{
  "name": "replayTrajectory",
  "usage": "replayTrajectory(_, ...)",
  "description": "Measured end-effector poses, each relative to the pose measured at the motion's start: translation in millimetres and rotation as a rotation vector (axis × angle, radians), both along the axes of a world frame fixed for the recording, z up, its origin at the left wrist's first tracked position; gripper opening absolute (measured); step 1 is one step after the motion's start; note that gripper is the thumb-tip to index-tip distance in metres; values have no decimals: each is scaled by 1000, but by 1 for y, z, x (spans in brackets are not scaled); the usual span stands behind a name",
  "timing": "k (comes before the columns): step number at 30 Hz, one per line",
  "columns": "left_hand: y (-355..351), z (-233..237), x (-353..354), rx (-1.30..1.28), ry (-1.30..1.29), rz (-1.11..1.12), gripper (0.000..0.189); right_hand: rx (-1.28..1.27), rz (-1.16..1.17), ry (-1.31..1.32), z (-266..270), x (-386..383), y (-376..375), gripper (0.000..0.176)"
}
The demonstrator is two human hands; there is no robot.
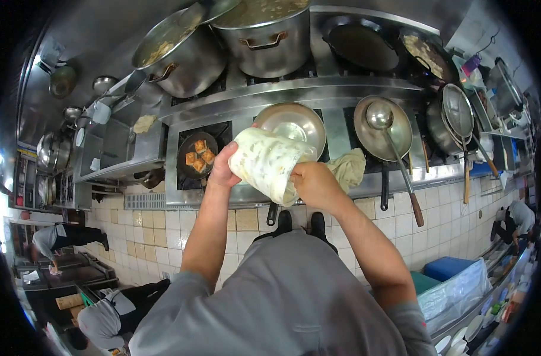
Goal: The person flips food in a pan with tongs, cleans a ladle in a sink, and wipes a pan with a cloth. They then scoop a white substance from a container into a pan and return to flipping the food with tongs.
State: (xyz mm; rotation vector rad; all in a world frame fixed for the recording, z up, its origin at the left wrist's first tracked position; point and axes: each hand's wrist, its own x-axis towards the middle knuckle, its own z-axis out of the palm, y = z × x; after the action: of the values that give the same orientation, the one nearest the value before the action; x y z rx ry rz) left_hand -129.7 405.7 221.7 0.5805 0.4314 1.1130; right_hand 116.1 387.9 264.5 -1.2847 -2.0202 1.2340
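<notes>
My left hand (224, 168) grips the side of a white, cylinder-shaped tub (260, 160) with greenish patches showing on it. The tub is tilted on its side above the front of the stove and overlaps a wide steel pan (311, 121) behind it. My right hand (319, 186) is closed at the tub's right end, fingers curled at its rim. A pale greenish cloth (349, 168) bunches out behind this hand, and a bit of beige fabric shows below the fingers. Left of the tub, a small dark pan (193, 167) holds browned square pieces on a burner.
Two tall stockpots (270, 44) stand on the back range beside a dark wok (362, 44). To the right, a ladle (382, 118) rests in another pan (365, 139), its handle over the front edge. Co-workers (110, 320) are at the left and far right.
</notes>
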Motion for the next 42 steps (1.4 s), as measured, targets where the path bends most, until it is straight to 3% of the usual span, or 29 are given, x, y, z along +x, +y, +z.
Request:
replayTrajectory(7,5,-7,4,91,214,160,75,-372,-13,268,-39,4,24,18)
replayTrajectory(9,5,-8,5,75,310,199,82,-811,-42,387,-27,10,33,20)
replayTrajectory(14,3,-14,1,-30,8,273,74,-979,-39,431,-5,19,57,22)
replayTrajectory(22,-14,-49,-16,-255,-252,499,66,-747,-49,451,21,33,101,22)
replayTrajectory(24,-22,-55,-27,-315,-242,544,65,-517,-118,267,14,33,108,24)
replayTrajectory(25,-25,-56,-31,-322,-230,555,67,-524,-114,261,-2,29,112,24)
replayTrajectory(27,-33,-60,-39,-318,-254,566,67,-107,-179,177,-62,17,122,24)
replayTrajectory(29,-40,-62,-41,-312,-267,609,67,230,-149,-71,-109,-7,124,21)
replayTrajectory(31,-50,-65,-41,-318,-251,613,69,459,79,-698,-169,-22,132,13)
replayTrajectory(36,-65,-81,-42,-349,-230,646,70,524,-135,-643,-190,-13,145,11)
replayTrajectory(40,-70,-87,-41,-369,-237,638,70,443,-255,-507,-145,10,141,16)
replayTrajectory(42,-70,-88,-41,-370,-235,644,70,341,-295,-206,-108,19,127,13)
